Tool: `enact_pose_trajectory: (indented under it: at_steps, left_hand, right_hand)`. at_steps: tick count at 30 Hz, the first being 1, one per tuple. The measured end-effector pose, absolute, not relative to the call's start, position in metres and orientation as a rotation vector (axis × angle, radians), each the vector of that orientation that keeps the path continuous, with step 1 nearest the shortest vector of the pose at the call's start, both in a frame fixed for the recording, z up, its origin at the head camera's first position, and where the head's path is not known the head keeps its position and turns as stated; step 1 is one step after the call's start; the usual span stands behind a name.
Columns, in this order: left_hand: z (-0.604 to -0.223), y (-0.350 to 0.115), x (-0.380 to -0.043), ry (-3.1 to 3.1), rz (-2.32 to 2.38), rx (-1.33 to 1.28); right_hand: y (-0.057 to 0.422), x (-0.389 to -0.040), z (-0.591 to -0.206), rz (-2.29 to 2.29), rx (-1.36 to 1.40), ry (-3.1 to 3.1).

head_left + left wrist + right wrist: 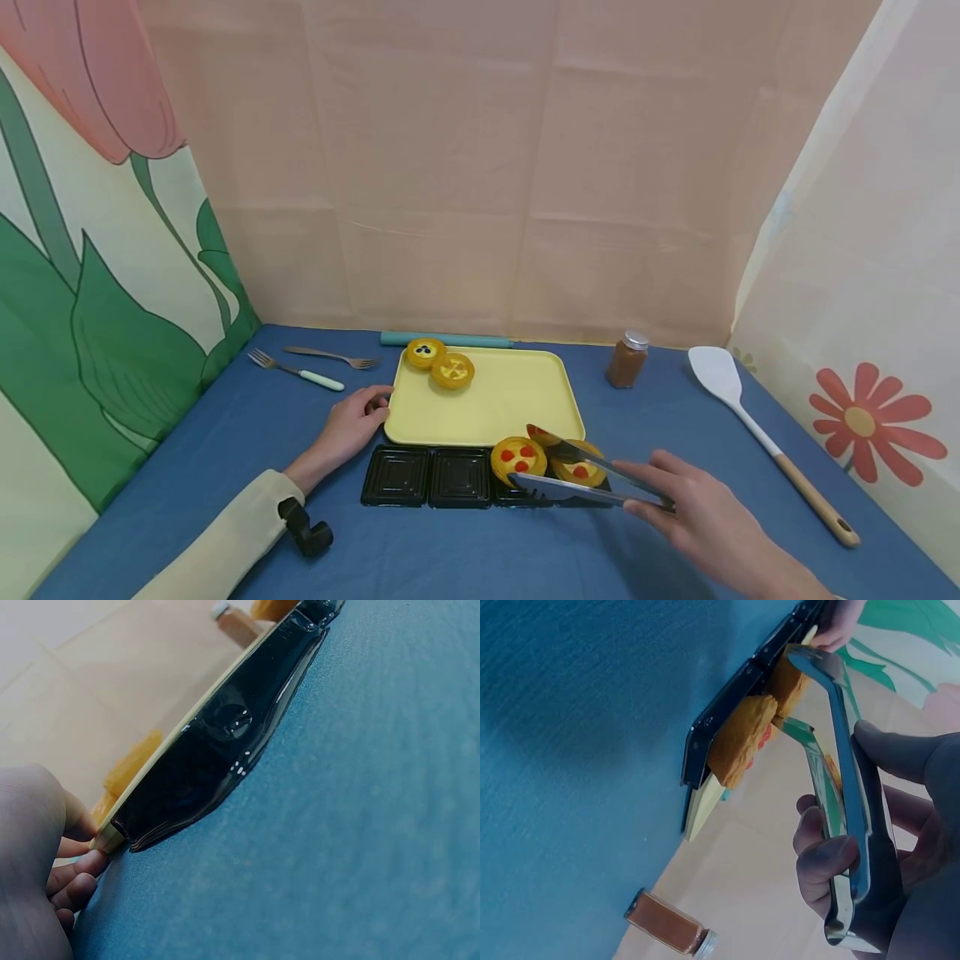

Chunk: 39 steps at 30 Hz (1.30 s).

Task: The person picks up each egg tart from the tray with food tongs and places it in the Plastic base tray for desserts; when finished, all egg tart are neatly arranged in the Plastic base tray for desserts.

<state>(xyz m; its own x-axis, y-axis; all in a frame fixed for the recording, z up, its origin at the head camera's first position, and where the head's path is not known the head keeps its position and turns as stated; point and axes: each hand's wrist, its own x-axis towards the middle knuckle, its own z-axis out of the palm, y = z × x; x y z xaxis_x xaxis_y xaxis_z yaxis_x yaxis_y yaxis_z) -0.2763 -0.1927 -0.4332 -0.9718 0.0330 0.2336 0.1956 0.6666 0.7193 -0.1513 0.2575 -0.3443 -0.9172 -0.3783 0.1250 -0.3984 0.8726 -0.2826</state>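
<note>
My right hand (705, 517) grips metal tongs (855, 795). Their spread tips reach either side of a round tart with red spots (518, 458), over the third compartment of a black plastic tray (396, 477); whether they squeeze it I cannot tell. Beside it, another red-topped tart (581, 472) sits in the rightmost compartment, partly behind the tongs. With thumb and curled fingers, my left hand (351, 427) holds the left edge of a yellow tray (517, 392). On that tray's far left corner lie a tart with dark dots (424, 352) and a plain yellow tart (453, 372), touching.
Two forks, one with a pale handle (321, 380) and one brownish (322, 354), lie at the left. Behind the yellow tray is a teal rod (397, 337). A silver-capped jar (627, 362) stands to the right, then a white spatula with wooden handle (757, 429).
</note>
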Motion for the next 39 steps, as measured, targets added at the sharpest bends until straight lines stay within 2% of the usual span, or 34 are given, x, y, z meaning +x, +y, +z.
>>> enact_pose_trajectory:
  at_steps: [14, 23, 39]
  left_hand:
    - [-0.432, -0.192, -0.275, -2.676, -1.206, -0.2]
    - [-0.431, -0.193, -0.274, -2.671, -1.196, -0.208]
    - [-0.433, -0.193, -0.275, -2.678, -1.197, -0.198]
  right_hand:
    - [0.262, -0.148, -0.337, 0.521, 0.544, -2.989]
    - [0.263, -0.151, -0.328, 0.518, 0.618, -2.841]
    - [0.244, -0.176, -0.319, 0.494, 0.669, -2.777]
